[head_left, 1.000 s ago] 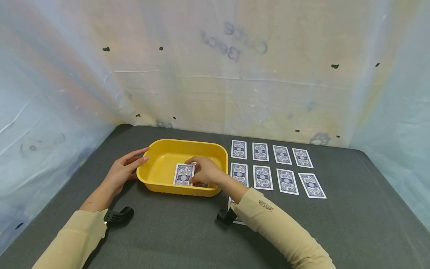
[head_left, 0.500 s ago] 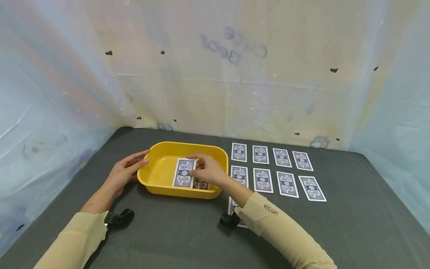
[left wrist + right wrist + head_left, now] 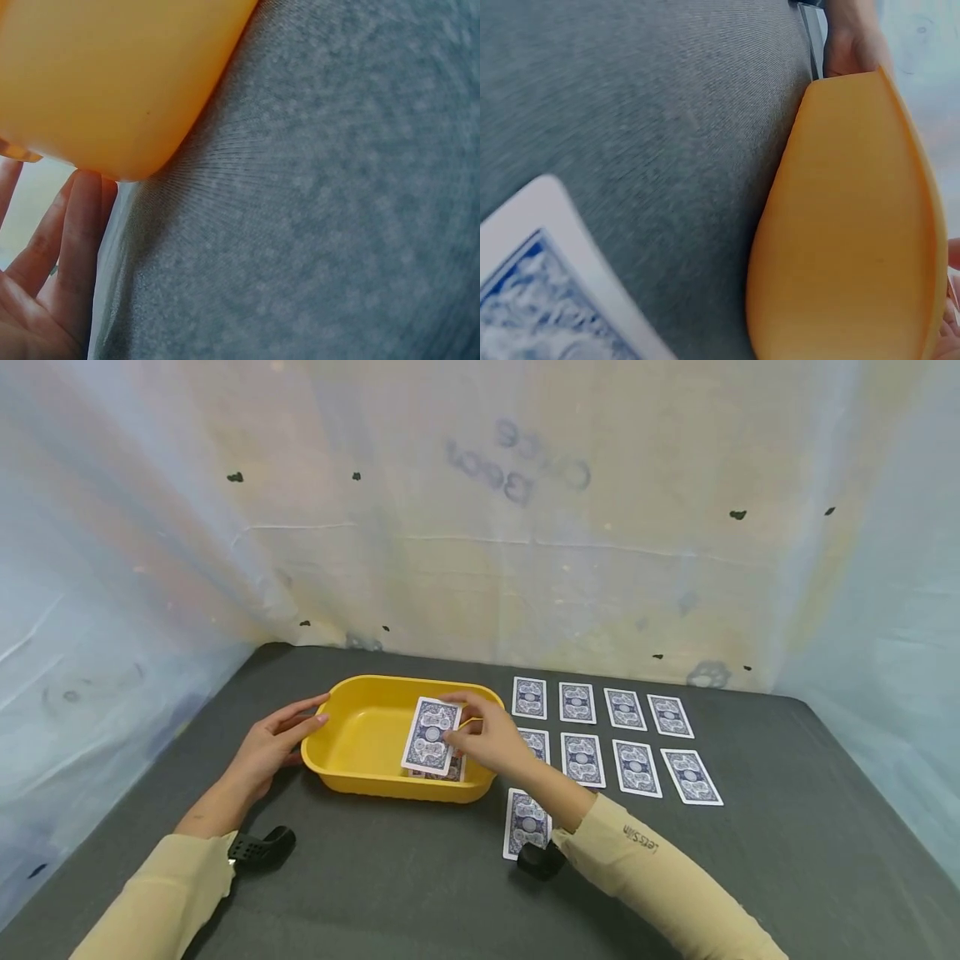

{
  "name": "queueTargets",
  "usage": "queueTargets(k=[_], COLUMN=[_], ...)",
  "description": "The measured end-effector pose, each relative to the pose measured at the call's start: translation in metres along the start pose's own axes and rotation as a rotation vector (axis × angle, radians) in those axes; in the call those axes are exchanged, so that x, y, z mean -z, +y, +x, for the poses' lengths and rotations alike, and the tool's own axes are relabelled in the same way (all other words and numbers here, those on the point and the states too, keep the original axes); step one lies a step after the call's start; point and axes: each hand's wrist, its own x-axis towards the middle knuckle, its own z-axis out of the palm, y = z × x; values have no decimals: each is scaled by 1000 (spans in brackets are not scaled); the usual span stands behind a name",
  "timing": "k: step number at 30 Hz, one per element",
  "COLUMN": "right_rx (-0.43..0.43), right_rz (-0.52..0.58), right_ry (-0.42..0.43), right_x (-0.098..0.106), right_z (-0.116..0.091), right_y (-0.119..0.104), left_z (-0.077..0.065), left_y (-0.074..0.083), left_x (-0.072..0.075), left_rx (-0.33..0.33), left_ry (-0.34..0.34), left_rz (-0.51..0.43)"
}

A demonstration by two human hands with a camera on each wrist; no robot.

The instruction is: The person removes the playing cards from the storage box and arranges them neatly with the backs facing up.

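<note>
**Card coming up out of the yellow tub**

Biggest thing here is the dark grey counter [image 3: 390,877], covered in a felt-like cloth, with a crinkly pale plastic sheet [image 3: 480,527] hung up behind and around it.

On the counter sits a yellow tub [image 3: 352,739], a rounded rectangular one, a bit left of centre. The left hand [image 3: 272,745] rests against its left end with the fingers straight and relaxed, fingertips touching the rim, not wrapped round anything. The left wrist view shows those fingers lying right along the tub's outer wall.

To the right of the tub there's a grid of blue-backed cards [image 3: 615,739], all face down: four in the far row, four in the next row nearer (the leftmost partly hidden behind the right wrist), and one lone card [image 3: 525,822] nearer still, just beside the right forearm.

The right hand [image 3: 491,743] is over the right side of the tub, thumb and fingers pinching a single card [image 3: 431,735], back showing, tilted and lifted above the tub floor, about level with the rim. Under it, a few more cards [image 3: 442,770] lie on the bottom of the tub against the near wall; can't tell how many.

Both sleeves are beige, and each wrist has a small black camera mount [image 3: 258,846] strapped on.
</note>
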Motion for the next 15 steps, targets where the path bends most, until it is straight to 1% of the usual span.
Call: queueTargets(k=[5, 10, 15], right_rx=[8, 14, 24], right_rz=[42, 48, 36], right_ry=[22, 27, 48], right_x=[11, 27, 43], right_z=[-7, -18, -30], right_y=[2, 5, 11], left_z=[-1, 0, 0], left_y=[0, 0, -1], left_x=[1, 1, 1], left_rx=[10, 12, -14], left_ry=[5, 2, 3], left_rz=[9, 12, 13])
